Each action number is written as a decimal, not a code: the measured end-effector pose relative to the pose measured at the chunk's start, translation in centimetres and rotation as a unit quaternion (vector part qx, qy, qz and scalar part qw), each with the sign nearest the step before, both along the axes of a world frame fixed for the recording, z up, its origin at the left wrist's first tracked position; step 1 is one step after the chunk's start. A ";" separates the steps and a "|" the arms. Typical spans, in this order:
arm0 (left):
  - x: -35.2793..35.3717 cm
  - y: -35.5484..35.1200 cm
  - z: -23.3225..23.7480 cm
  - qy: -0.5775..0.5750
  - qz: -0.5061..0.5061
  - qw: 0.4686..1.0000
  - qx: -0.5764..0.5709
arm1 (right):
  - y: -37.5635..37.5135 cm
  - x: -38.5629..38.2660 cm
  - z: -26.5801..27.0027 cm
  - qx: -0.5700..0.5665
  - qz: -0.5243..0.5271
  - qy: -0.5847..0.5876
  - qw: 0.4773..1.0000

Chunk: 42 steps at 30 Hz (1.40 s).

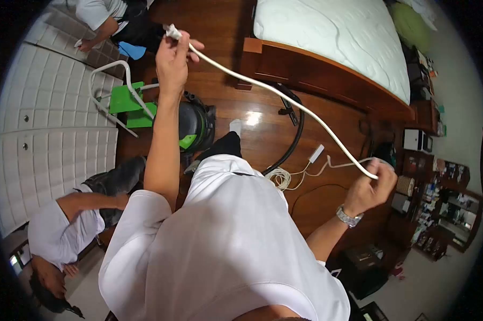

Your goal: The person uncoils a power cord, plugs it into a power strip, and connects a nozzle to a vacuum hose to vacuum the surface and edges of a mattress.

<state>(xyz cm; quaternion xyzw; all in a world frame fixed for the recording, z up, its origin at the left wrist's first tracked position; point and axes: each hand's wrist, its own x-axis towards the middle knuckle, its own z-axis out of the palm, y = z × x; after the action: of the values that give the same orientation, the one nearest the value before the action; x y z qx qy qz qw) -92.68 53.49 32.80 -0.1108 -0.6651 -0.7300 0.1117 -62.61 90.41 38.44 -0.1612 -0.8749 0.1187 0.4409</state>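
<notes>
A thick white power cord (284,97) stretches between my two hands, sagging slightly across the middle of the view. My left hand (173,64), raised at the upper left, closes around the cord just behind its white plug (172,32). At the right, my right hand (374,184), with a metal watch on the wrist, pinches the cord between thumb and fingers. From there the cord runs back left to a white power strip (316,154) on the floor. A loose coil of white cord (278,177) lies beside that strip.
A black-and-green vacuum cleaner (190,125) with a black hose (297,139) stands before me. Left are a green step stool (128,101), white cabinets (65,91) and two other people. A bed (327,69) fills the far side; cluttered shelves (426,208) line the right wall.
</notes>
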 end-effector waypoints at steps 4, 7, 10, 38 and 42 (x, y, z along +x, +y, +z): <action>-9.7 -0.5 1.5 0.053 0.039 0.998 0.025 | 1.1 -6.9 -7.5 -0.150 0.010 -0.248 0.957; -15.0 0.6 3.2 0.036 0.067 0.997 0.008 | 1.6 -10.5 -11.8 -0.227 0.039 -0.430 0.873; -20.3 2.1 5.0 0.046 0.088 0.995 -0.002 | 0.1 -16.4 -12.1 -0.220 0.171 -0.470 0.837; -77.8 -0.4 -1.7 -0.017 0.040 0.930 -0.365 | -22.8 -68.4 -14.9 -0.574 0.284 -0.496 0.586; -82.7 1.6 -4.6 -0.068 -0.002 0.873 -0.483 | -22.7 -72.9 -12.3 -0.582 0.250 -0.457 0.624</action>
<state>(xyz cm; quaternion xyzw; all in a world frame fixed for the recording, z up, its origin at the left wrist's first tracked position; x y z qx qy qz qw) -175.36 55.08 28.22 -0.1021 -0.9408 -0.3233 -0.0030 -135.55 67.70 26.13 -0.1925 -0.7188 0.6204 -0.2478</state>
